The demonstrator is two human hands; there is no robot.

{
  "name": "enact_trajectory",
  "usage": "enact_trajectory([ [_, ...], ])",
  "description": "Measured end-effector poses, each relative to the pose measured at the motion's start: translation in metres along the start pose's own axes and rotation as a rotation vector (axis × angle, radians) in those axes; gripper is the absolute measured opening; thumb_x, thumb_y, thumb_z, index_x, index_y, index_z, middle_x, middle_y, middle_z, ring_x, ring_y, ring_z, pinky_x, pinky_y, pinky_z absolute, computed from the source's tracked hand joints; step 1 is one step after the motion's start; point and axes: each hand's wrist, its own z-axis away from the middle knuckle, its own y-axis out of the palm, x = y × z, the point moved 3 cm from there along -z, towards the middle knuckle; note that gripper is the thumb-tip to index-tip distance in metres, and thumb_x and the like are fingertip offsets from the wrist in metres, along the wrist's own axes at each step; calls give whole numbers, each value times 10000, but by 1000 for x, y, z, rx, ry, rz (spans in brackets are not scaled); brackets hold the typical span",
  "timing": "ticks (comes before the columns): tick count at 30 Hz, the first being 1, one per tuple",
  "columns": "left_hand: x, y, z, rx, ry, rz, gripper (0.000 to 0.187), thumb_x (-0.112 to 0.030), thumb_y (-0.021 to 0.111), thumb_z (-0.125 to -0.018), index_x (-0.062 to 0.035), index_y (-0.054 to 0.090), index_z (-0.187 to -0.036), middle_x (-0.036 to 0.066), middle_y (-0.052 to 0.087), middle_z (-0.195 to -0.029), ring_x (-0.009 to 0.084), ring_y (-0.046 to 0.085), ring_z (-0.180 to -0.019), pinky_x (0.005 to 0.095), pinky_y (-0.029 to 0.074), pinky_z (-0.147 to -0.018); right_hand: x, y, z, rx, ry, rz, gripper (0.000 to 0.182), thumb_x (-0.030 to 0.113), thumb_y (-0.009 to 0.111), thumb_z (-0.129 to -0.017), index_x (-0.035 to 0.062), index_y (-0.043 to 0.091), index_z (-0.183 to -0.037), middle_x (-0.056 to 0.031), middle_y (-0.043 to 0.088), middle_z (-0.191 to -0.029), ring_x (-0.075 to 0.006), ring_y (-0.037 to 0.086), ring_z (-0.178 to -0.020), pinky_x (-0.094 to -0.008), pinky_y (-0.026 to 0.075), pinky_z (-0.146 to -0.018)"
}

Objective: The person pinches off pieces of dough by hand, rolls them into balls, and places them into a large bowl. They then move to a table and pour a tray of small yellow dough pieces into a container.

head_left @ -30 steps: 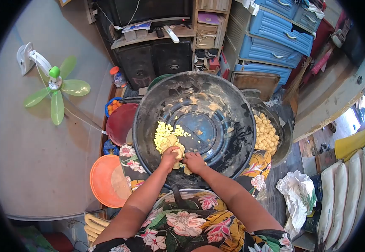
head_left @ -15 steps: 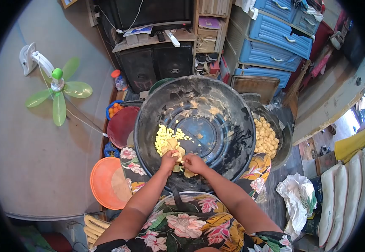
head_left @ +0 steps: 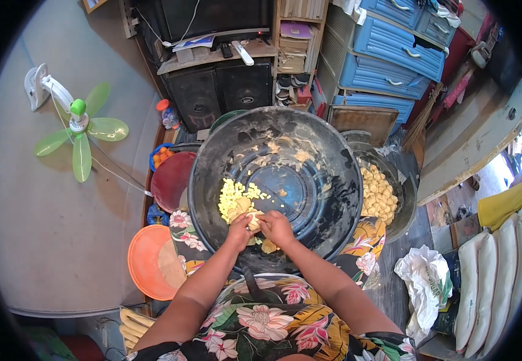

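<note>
Over the near left part of a big black basin (head_left: 333,174), my left hand (head_left: 239,233) holds a piece of pale dough (head_left: 254,220) with its fingers closed around it. From the right, my right hand (head_left: 278,231) pinches the edge of the same dough. Small yellow sticks, perhaps cheese, lie in a pile (head_left: 230,197) just beyond my hands. Flattened dough rounds (head_left: 239,208) rest against that pile, and another dough piece (head_left: 268,246) lies below my fingers on the basin floor. Dough residue clings to the far wall.
At the right, a dark tub (head_left: 408,198) holds many filled dough balls (head_left: 378,195). An orange basin (head_left: 147,259) and a red basin (head_left: 174,180) stand on the left. A white plastic sack (head_left: 423,283) lies at lower right. Blue drawers (head_left: 387,75) rise behind.
My right hand has come closer to my left, and its fingers now press on the held dough. The view has shifted slightly; the yellow pile looks unchanged.
</note>
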Motion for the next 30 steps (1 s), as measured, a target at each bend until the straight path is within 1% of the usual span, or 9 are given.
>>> enact_trajectory([
  [5, -3, 2, 0, 155, -30, 15, 315, -40, 445, -857, -16, 474, -1169, 111, 538, -1118, 221, 557, -994, 402, 459, -878, -6, -1, 1, -24, -1, 158, 182, 128, 632, -751, 58, 639, -919, -104, 562, -765, -242, 548, -736, -345, 436, -684],
  [11, -3, 13, 7, 270, -50, -163, 434, 52, 442, -814, -27, 441, -1241, 94, 501, -1179, 206, 524, -1056, 392, 453, -896, -13, -8, 1, -333, 245, -145, 249, 101, 651, -704, 43, 566, -931, -120, 559, -805, -258, 558, -781, -344, 443, -687],
  [17, 4, 16, 9, 240, -35, -393, 350, 26, 488, -814, -24, 476, -1161, 55, 522, -1094, 152, 536, -964, 324, 481, -826, -23, -5, 4, 34, 271, -6, 267, 66, 609, -712, 38, 538, -967, -85, 550, -860, -212, 559, -793, -307, 442, -713],
  [20, -3, 20, 13, 198, 47, -456, 277, -20, 517, -814, -22, 489, -1090, 42, 532, -1010, 120, 539, -875, 265, 479, -742, -25, -3, 2, 70, 203, -287, 298, 42, 573, -731, 45, 538, -1027, -71, 554, -896, -164, 549, -852, -289, 430, -755],
  [22, -5, 18, 13, 171, 65, -471, 250, -41, 534, -810, -25, 493, -1057, 34, 536, -961, 106, 537, -826, 236, 470, -698, -14, -3, 0, 295, 466, -938, 325, 40, 552, -751, 55, 536, -1075, -87, 555, -936, -149, 532, -893, -276, 413, -791],
  [24, -2, 12, 7, 96, 34, -517, 277, -42, 518, -789, -27, 503, -1066, 39, 550, -920, 100, 536, -776, 219, 444, -636, -18, 2, 3, 305, 414, -707, 351, 69, 632, -729, 45, 536, -1066, -94, 559, -951, -225, 544, -859, -295, 411, -810],
  [26, 2, 12, 5, 95, 71, -515, 253, -78, 542, -804, -28, 511, -1050, 21, 553, -859, 77, 517, -695, 211, 432, -607, -6, -5, 4, 297, 129, -167, 438, 105, 682, -716, 28, 511, -1111, -58, 547, -1052, -141, 508, -956, -271, 393, -840],
  [28, 6, 8, 4, 137, -57, -674, 246, -147, 563, -834, -40, 517, -1050, 11, 561, -854, 61, 511, -665, 206, 424, -603, -19, -4, 6, 262, 29, -121, 452, 127, 704, -720, 28, 505, -1113, -43, 560, -985, -132, 528, -871, -265, 427, -771],
  [30, 6, 10, 4, 169, -67, -656, 245, -192, 559, -848, -45, 523, -1041, 5, 565, -838, 60, 515, -662, 206, 426, -602, -38, -1, 8, 440, 353, -547, 411, 123, 681, -751, 43, 506, -1114, -49, 566, -893, -128, 546, -776, -256, 452, -681],
])
